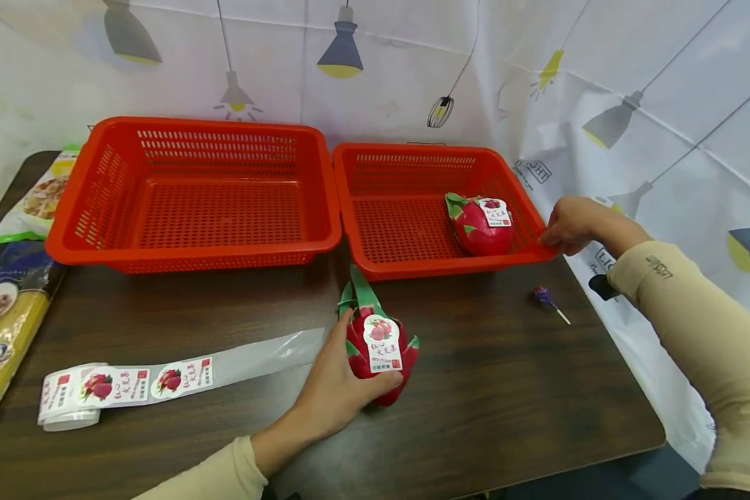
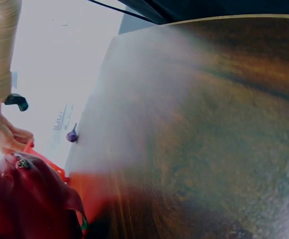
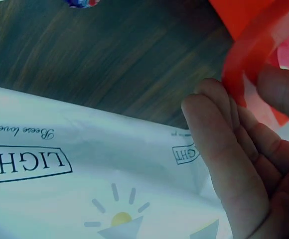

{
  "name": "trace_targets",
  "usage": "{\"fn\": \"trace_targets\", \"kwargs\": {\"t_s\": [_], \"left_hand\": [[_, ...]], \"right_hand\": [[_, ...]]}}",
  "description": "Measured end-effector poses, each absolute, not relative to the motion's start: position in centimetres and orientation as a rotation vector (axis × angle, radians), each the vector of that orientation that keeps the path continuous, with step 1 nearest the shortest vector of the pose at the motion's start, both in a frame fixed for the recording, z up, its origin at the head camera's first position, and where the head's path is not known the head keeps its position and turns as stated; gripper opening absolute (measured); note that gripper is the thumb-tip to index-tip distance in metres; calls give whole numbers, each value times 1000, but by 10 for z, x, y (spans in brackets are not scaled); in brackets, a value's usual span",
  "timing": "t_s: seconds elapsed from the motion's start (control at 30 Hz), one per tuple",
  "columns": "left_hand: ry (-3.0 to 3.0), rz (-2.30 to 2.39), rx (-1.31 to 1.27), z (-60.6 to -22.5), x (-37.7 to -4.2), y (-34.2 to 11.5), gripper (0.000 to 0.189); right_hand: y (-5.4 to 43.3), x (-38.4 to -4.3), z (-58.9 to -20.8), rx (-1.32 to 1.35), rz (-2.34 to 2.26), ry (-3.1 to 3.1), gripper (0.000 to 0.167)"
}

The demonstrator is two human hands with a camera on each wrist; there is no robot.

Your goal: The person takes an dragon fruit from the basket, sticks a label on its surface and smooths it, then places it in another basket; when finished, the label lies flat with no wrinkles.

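My left hand (image 1: 334,385) grips a red dragon fruit (image 1: 407,357) just above or on the table, thumb and fingers round its side. A white printed sticker (image 1: 384,351) faces up on this fruit, and its long green leaves point toward the baskets. The fruit fills the lower left corner of the left wrist view. With my right hand (image 1: 580,226) I pinch the front right corner of the smaller red basket (image 1: 450,267); in the right wrist view, thumb and fingers are at its rim (image 3: 244,59). Inside that basket lies another stickered dragon fruit (image 1: 475,237).
Left of the smaller basket stands a larger red basket (image 1: 194,255). A sticker roll (image 1: 71,399) lies on the table (image 1: 506,389), its backing strip unrolled toward my left hand. A lollipop (image 1: 545,297) lies near the right edge. Food packets (image 1: 6,312) line the left side.
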State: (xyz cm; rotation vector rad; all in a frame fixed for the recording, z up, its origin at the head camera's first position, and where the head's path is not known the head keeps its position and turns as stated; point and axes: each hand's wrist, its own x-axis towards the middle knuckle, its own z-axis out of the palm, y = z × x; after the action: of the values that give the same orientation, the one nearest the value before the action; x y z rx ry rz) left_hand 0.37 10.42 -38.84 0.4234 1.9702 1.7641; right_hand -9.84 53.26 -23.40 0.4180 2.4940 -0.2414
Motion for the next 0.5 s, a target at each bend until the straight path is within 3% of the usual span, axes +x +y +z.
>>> {"fn": "trace_targets", "kwargs": {"t_s": [0.3,0.5], "left_hand": [[1788,1850,281,-387,6,92,105],[1706,1886,221,-362,23,73,105]], "right_hand": [[526,-103,-237,438,-219,2500,41],[526,-99,-236,437,-218,2505,38]]}}
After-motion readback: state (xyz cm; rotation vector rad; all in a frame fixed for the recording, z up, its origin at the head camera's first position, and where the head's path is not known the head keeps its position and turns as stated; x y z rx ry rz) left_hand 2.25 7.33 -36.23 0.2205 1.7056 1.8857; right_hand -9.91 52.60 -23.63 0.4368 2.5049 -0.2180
